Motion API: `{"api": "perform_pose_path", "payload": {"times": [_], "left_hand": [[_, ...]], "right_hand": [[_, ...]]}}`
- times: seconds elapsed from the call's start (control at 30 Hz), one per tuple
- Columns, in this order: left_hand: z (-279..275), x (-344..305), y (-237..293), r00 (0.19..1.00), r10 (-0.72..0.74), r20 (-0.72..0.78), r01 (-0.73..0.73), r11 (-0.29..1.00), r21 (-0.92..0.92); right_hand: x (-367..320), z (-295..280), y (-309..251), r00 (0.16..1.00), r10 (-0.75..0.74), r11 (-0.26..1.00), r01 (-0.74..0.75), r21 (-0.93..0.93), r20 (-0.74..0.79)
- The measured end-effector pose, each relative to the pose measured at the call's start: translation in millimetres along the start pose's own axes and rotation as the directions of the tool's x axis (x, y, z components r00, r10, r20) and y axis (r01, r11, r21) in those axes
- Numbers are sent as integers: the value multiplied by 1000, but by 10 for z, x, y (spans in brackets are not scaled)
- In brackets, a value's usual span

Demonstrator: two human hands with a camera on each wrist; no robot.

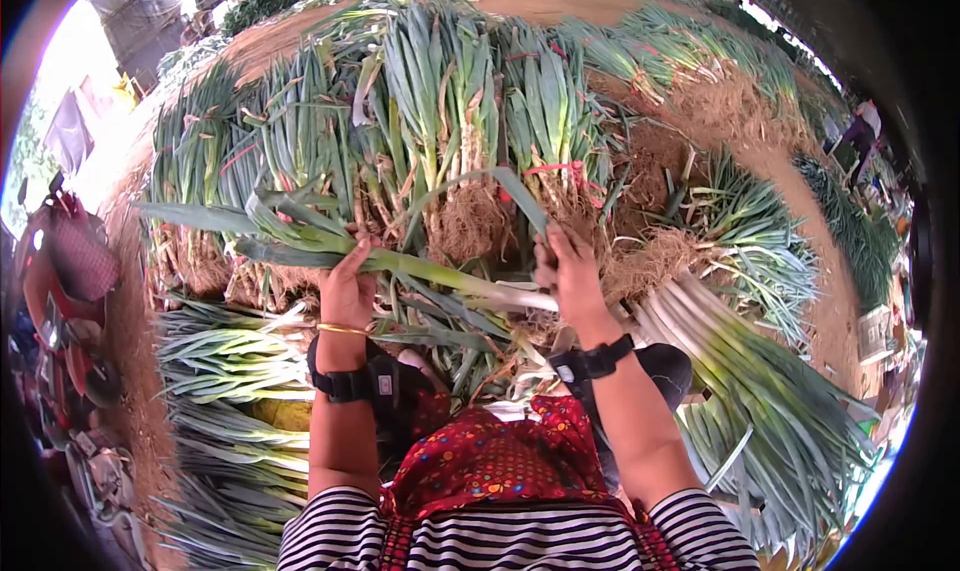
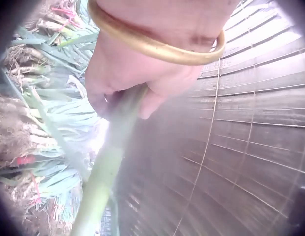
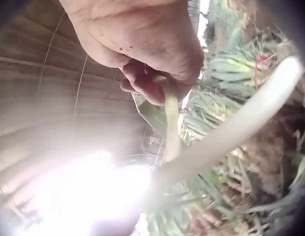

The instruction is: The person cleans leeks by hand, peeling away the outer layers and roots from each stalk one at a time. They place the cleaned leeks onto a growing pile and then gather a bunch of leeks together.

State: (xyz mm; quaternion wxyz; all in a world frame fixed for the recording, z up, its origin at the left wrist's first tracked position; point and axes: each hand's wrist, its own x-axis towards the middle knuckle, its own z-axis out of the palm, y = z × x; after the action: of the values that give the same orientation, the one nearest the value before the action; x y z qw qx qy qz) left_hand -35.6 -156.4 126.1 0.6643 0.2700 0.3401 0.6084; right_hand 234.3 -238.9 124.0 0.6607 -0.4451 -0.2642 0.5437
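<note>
My left hand (image 1: 348,283) grips a leek (image 1: 430,271) around its green part, with the leaves fanning out to the left. A gold bangle (image 2: 157,49) circles that wrist. The leek's white end points right and passes just below my right hand (image 1: 575,281). In the right wrist view, curled fingers (image 3: 145,83) of that hand pinch a pale strip of outer leaf (image 3: 171,118), which hangs down toward the white stalk (image 3: 241,118). A bent green leaf (image 1: 515,191) arches from the right hand back toward the left in the head view.
Tied leek bundles (image 1: 440,91) with brown roots stand in a row ahead. A pile of white-ended leeks (image 1: 740,351) lies at my right knee, and more leeks (image 1: 235,351) lie at the left. Loose leaves (image 1: 460,351) cover the ground between my legs. A red motorbike (image 1: 70,301) is far left.
</note>
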Motion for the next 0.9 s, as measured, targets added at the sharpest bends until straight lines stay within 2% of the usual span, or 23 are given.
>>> {"api": "perform_pose_path", "payload": {"times": [0.03, 0.07, 0.1, 0.13, 0.17, 0.23, 0.27, 0.3, 0.33, 0.4, 0.43, 0.5, 0.53, 0.57, 0.6, 0.63, 0.67, 0.7, 0.77, 0.8, 0.9], "left_hand": [[-46, 33, 49, 999, 41, 8, -40, 999, -30], [-101, 66, 99, 997, 81, 13, -80, 995, -60], [-168, 107, 158, 993, 117, 16, -116, 993, -38], [-121, 56, 258, 989, 136, -64, -136, 991, -3], [-184, 84, 322, 989, 136, -53, -137, 990, -32], [-257, 124, 486, 984, 178, 26, -175, 979, -106], [-254, 133, 572, 971, 223, 90, -207, 966, -155], [-316, 187, 650, 967, 245, 71, -230, 958, -174], [-332, 189, 747, 951, 291, 100, -271, 946, -177], [-365, 183, 921, 956, 290, 48, -276, 942, -193], [-352, 167, 978, 941, 324, 100, -304, 936, -175], [-212, 32, 1011, 931, 339, 131, -311, 929, -199], [-150, -13, 992, 928, 339, 157, -307, 931, -195], [-69, -69, 954, 930, 331, 158, -299, 934, -195], [18, -132, 895, 920, 341, 191, -303, 931, -202], [96, -178, 807, 909, 349, 226, -304, 929, -213], [163, -209, 704, 912, 339, 231, -290, 931, -221], [228, -239, 604, 911, 336, 240, -292, 935, -203], [359, -280, 425, 902, 322, 289, -277, 943, -185], [449, -320, 344, 899, 323, 297, -273, 942, -196], [535, -334, 164, 897, 294, 330, -230, 948, -221]], "right_hand": [[32, -146, 35, 990, -140, 950, 135, -281, 1], [90, -313, 126, 961, -274, 805, 253, -536, 42], [121, -474, 232, 962, -266, 804, 253, -538, 54], [143, -633, 348, 938, -310, 522, 305, -797, 156], [118, -717, 415, 910, -317, 161, 329, -930, 267], [3, -853, 556, 962, 46, 27, 269, -963, 270], [-67, -902, 658, 945, 175, -53, 288, -956, 275], [-147, -954, 774, 916, 300, -131, 316, -940, 266], [-210, -1109, 972, 913, 305, -133, 323, -937, 272], [-218, -1435, 1331, 815, 494, -143, 420, -896, 303], [-165, -1420, 1327, 807, 501, -144, 433, -890, 312], [-50, -1336, 1253, 901, 397, -269, 295, -917, 173], [-31, -973, 915, 960, 242, -167, 182, -969, 139], [69, -844, 794, 974, -6, 9, 227, -974, 227], [69, -488, 513, 957, -197, 169, 248, -954, 214], [103, -244, 332, 904, -319, 254, 371, -893, 285], [72, 70, 139, 882, -362, 358, 431, -828, 303], [59, 310, 36, 831, -388, 366, 536, -761, 399], [-104, 754, -115, 711, -399, 297, 697, -653, 578], [-132, 890, -63, 640, -461, 238, 757, -609, 615], [-103, 954, 54, 632, -411, 247, 771, -587, 657]]}}
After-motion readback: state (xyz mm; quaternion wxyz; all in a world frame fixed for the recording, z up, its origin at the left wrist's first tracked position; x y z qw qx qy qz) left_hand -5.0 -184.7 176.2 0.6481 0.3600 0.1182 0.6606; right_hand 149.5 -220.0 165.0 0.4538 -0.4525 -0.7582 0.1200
